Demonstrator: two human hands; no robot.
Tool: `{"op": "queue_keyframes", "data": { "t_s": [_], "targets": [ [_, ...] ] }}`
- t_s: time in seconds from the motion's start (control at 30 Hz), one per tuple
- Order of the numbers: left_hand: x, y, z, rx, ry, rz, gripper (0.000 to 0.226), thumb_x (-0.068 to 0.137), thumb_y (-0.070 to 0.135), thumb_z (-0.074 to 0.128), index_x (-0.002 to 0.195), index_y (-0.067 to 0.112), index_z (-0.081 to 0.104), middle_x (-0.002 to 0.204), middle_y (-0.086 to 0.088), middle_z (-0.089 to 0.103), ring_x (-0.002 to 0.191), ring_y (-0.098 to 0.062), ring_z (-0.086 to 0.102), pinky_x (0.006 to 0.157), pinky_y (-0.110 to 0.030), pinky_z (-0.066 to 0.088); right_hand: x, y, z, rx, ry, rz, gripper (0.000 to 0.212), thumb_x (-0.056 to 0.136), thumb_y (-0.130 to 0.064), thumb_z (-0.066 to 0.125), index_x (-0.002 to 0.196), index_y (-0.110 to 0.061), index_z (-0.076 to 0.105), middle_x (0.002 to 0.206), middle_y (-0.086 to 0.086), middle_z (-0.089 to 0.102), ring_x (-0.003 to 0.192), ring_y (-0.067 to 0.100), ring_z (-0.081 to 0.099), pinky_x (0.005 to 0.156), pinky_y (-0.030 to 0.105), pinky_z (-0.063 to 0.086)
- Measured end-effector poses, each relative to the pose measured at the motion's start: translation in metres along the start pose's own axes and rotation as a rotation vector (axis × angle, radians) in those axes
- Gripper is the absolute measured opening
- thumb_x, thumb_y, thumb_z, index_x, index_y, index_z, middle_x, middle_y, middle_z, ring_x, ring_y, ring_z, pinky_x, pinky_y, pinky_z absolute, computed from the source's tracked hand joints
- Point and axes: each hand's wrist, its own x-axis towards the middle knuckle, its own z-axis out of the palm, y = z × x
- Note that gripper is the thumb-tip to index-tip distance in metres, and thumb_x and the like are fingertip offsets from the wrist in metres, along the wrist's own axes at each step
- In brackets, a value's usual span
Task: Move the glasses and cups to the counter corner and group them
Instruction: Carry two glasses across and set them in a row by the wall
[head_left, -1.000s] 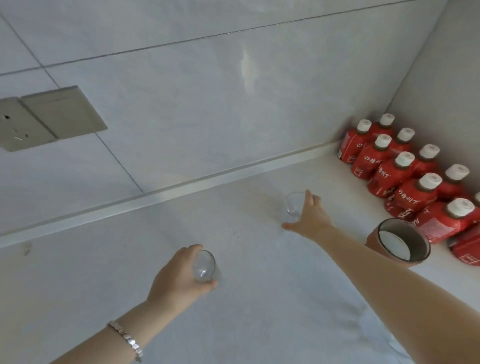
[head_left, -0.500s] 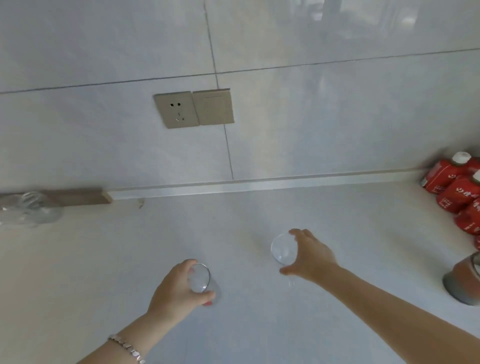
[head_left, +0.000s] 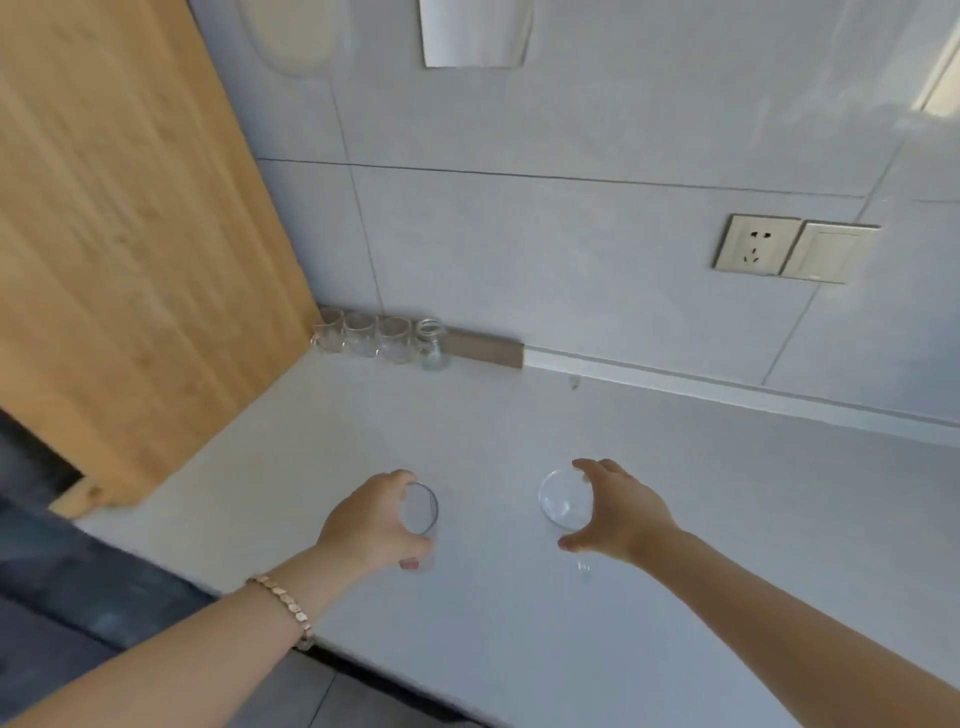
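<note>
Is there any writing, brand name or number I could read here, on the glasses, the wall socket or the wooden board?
None: no word, brand or number is readable.
wall socket: only pin holes, no lettering.
switch: blank.
corner glasses: clear, slightly blurred, no label seen.
left glass in the left hand and right glass in the right hand: unmarked.
wooden board: bare grain.

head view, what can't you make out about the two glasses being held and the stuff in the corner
1. left glass: head view, the left hand covers its near side; whether it touches the counter is unclear.
2. right glass in the right hand: clear, seen from above; its base is hard to trace.
3. corner glassware: small, blurred; handles and contents unreadable.
4. white object: cut off by the top edge.
</note>
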Motion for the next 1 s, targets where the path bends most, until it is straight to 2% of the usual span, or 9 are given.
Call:
{"op": "queue_keyframes", "data": {
  "t_s": [0.13,0.23,0.37,0.5,0.63,0.8,1.0],
  "targets": [
    [-0.003,-0.057,-0.051,0.041,-0.002,-0.018,0.06,0.063,0.023,0.077,0.118,0.017,0.053,0.117,-0.003,0.056,0.102,-0.021,0.057,0.087,-0.034,0.048,0.012,-0.06,0.017,-0.005,0.003,0.018,0.094,0.055,-0.045,0.078,0.137,-0.028,0.034,0.128,-0.009,0.048,0.116,0.014,0.053,0.086,0.027,0.044],
    [0.005,-0.088,-0.075,0.059,-0.025,-0.015,0.063,0.066,0.027,0.077,0.122,0.019,0.051,0.121,-0.002,0.054,0.108,-0.02,0.055,0.091,-0.032,0.047,0.028,-0.09,0.023,-0.008,0.011,0.039,0.096,0.054,-0.045,0.08,0.137,-0.027,0.035,0.127,-0.007,0.049,0.115,0.016,0.054,0.088,0.029,0.045],
    [0.032,-0.114,-0.096,0.061,-0.029,-0.012,0.066,0.066,0.029,0.078,0.125,0.02,0.048,0.122,-0.001,0.053,0.109,-0.017,0.054,0.09,-0.028,0.045,0.062,-0.115,0.027,0.016,0.027,0.071,0.1,0.054,-0.043,0.081,0.139,-0.023,0.034,0.13,-0.004,0.05,0.118,0.017,0.052,0.095,0.031,0.045],
    [0.075,-0.132,-0.11,0.054,-0.038,-0.01,0.07,0.062,0.033,0.078,0.124,0.022,0.048,0.119,0.003,0.051,0.097,-0.015,0.053,0.08,-0.025,0.042,0.106,-0.127,0.033,0.051,0.063,0.125,0.104,0.054,-0.044,0.083,0.141,-0.02,0.031,0.133,-0.001,0.05,0.121,0.019,0.05,0.099,0.034,0.044],
    [0.134,-0.145,-0.119,0.033,-0.043,-0.025,0.079,0.06,0.036,0.078,0.129,0.027,0.043,0.119,0.008,0.049,0.104,-0.014,0.054,0.078,-0.022,0.038,0.167,-0.131,0.044,0.088,0.094,0.167,0.101,0.055,-0.044,0.083,0.14,-0.019,0.034,0.131,-0.001,0.051,0.118,0.02,0.053,0.096,0.033,0.046],
    [0.213,-0.156,-0.129,0.009,-0.05,-0.024,0.079,0.057,0.037,0.078,0.128,0.032,0.042,0.112,0.014,0.044,0.101,-0.008,0.052,0.077,-0.02,0.039,0.265,-0.136,0.054,0.227,0.156,0.258,0.098,0.058,-0.032,0.085,0.14,-0.013,0.035,0.136,0.006,0.048,0.122,0.025,0.05,0.099,0.036,0.044],
    [0.29,-0.167,-0.137,0.043,-0.048,0.009,0.077,0.062,0.043,0.076,0.13,0.032,0.04,0.123,0.015,0.047,0.11,-0.007,0.053,0.088,-0.021,0.042,0.37,-0.145,0.061,0.291,0.256,0.368,0.088,0.062,-0.029,0.084,0.136,-0.011,0.038,0.137,0.01,0.046,0.117,0.031,0.053,0.091,0.038,0.046]
  ]
}}
